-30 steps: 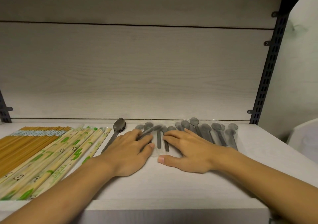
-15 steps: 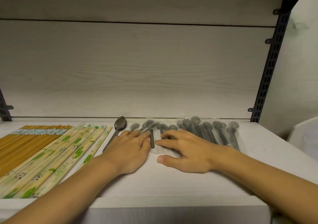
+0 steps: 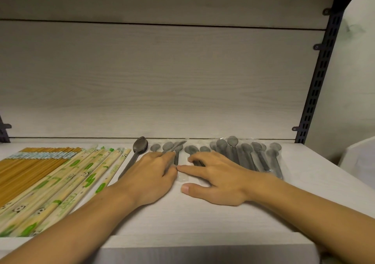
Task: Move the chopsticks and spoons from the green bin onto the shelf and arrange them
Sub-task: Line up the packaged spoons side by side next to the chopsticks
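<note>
Wrapped spoons [image 3: 178,152] are found on the shelf [image 3: 203,219], handles running near to far — lying under both sets of flattened fingers. Left hand [image 3: 151,177] and right hand [image 3: 218,177] are equally near; nothing is gripped.

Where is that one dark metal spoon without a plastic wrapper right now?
In the head view, the bare dark metal spoon lies on the pale wooden shelf, left of centre, between the panda-print wrapped chopsticks and the left hand.
</note>
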